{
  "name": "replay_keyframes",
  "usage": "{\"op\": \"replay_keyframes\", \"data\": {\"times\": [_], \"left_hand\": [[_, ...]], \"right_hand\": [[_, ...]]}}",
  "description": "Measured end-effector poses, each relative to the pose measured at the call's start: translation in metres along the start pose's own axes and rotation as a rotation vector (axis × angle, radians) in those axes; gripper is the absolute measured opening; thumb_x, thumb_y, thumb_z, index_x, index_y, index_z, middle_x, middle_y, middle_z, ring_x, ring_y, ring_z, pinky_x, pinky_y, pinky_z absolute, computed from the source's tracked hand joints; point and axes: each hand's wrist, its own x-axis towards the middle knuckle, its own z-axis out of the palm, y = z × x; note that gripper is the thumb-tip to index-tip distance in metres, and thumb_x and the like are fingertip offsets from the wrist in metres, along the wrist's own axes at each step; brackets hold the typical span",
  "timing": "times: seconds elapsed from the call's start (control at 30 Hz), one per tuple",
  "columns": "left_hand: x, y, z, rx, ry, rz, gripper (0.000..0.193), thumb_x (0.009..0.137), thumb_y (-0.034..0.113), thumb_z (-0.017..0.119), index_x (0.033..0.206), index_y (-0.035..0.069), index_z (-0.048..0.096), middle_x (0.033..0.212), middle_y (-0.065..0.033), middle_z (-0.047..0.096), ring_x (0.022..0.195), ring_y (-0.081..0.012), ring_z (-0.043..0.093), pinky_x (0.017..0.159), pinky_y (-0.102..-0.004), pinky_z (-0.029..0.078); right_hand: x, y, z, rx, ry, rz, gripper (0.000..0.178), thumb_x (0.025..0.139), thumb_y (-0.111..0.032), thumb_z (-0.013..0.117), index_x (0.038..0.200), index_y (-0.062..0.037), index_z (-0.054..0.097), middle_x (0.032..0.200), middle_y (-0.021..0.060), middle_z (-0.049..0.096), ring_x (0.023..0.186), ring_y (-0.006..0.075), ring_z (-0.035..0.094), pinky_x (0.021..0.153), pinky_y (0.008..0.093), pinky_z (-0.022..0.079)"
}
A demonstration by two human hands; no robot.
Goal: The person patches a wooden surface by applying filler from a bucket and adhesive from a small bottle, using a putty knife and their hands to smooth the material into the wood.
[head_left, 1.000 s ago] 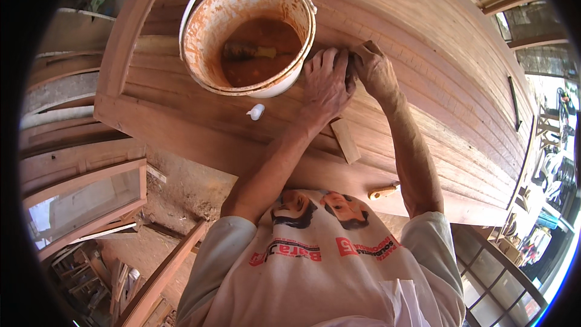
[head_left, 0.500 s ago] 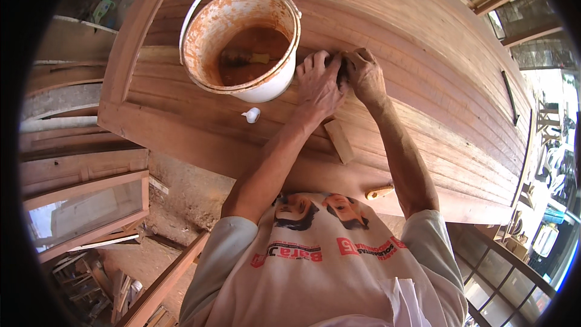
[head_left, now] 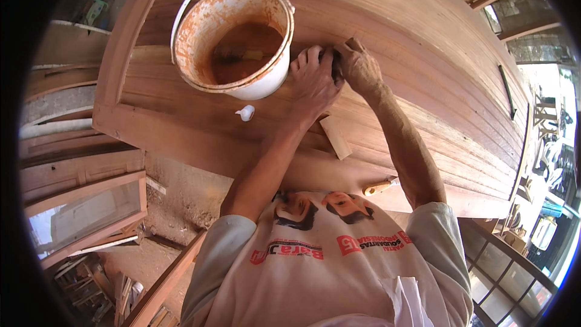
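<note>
My left hand (head_left: 316,80) rests on a large reddish-brown panelled wooden door (head_left: 423,42), its fingers curled. Right beside it my right hand (head_left: 361,71) is closed, the fingers of both meeting around a small dark thing (head_left: 336,65) mostly hidden between them; its kind cannot be made out. To the left of my hands stands a white bucket (head_left: 261,88), its inner wall smeared orange-brown. Brown liquid (head_left: 242,42) lies at its bottom, with a partly sunken brush (head_left: 251,55) in it. Nearer me, below my hands, lies a flat wooden block (head_left: 336,137).
A small white plastic piece (head_left: 246,113) lies in front of the bucket. At the door's near edge rests a wooden-handled tool (head_left: 379,188). A thin dark strip (head_left: 507,92) lies far right. Glazed wooden frames (head_left: 85,215) stand at lower left, above a dirt floor.
The view has shifted slightly, so the bucket and door sit a little further left. My right hand has turned slightly, and a brownish edge shows above its fingers.
</note>
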Motion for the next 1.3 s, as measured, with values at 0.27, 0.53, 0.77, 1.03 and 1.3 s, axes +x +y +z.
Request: {"op": "replay_keyframes", "data": {"times": [0.27,0.53,0.77,1.03,1.3], "left_hand": [[-0.001,0.003,-0.002,-0.003,-0.024,-0.003,0.07,0.087,0.028,0.082,0.151,0.007,0.062,0.142,-0.0149,0.051,0.135,-0.0393,0.049,0.113,-0.0558,0.039],[-0.001,0.003,-0.002,0.035,0.02,0.023,0.062,0.09,0.025,0.08,0.147,0.006,0.065,0.14,-0.015,0.052,0.134,-0.0391,0.049,0.11,-0.056,0.039],[0.002,-0.001,-0.002,0.055,-0.026,0.031,0.069,0.089,0.029,0.083,0.15,0.007,0.062,0.141,-0.0159,0.052,0.137,-0.0423,0.048,0.112,-0.0587,0.038],[0.008,-0.001,0.001,0.164,-0.024,0.055,0.064,0.091,0.027,0.079,0.152,0.015,0.064,0.14,-0.0125,0.054,0.129,-0.0408,0.053,0.107,-0.0578,0.044],[0.003,-0.007,0.004,0.036,0.025,0.122,0.063,0.088,0.019,0.078,0.148,0.008,0.066,0.14,-0.0189,0.058,0.129,-0.0457,0.055,0.111,-0.0589,0.045]], "right_hand": [[-0.011,0.02,0.016,0.097,0.112,-0.059,0.037,0.096,-0.008,0.071,0.133,-0.0071,0.072,0.121,0.0174,0.07,0.12,0.0394,0.067,0.101,0.0482,0.059],[-0.02,0.008,0.02,0.036,0.199,-0.074,0.041,0.093,-0.003,0.071,0.134,-0.0069,0.074,0.123,0.017,0.068,0.119,0.0385,0.068,0.101,0.0472,0.059],[-0.012,0.0,0.012,-0.095,0.015,-0.011,0.046,0.096,-0.015,0.07,0.141,-0.0119,0.068,0.131,0.0148,0.065,0.127,0.0363,0.064,0.11,0.0478,0.055],[-0.03,0.008,0.026,-0.089,0.166,-0.062,0.048,0.095,-0.019,0.07,0.141,-0.0055,0.068,0.128,0.0142,0.066,0.124,0.0331,0.063,0.11,0.0429,0.053],[-0.027,0.011,0.039,-0.047,0.164,-0.009,0.051,0.089,-0.022,0.079,0.137,-0.0076,0.069,0.131,0.0167,0.062,0.127,0.0389,0.06,0.111,0.048,0.053]]}}
